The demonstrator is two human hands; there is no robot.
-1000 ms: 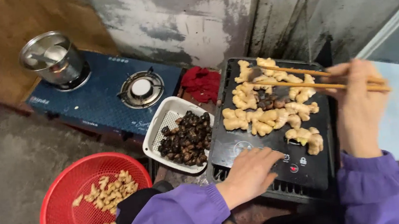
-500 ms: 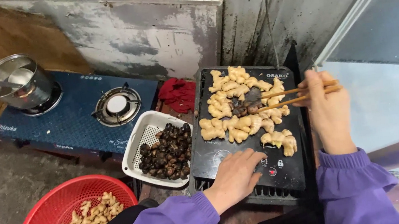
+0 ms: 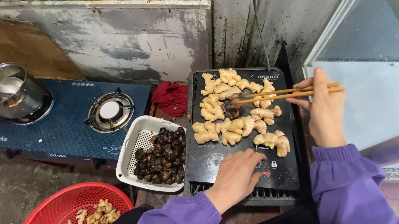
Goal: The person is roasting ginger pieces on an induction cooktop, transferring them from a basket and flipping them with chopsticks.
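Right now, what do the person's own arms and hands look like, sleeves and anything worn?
Both arms wear loose purple long sleeves with gathered, ribbed cuffs at the wrists. The left hand and right hand are bare: no gloves, rings, watch or bracelet show. The fabric is plain, without visible markings or print.
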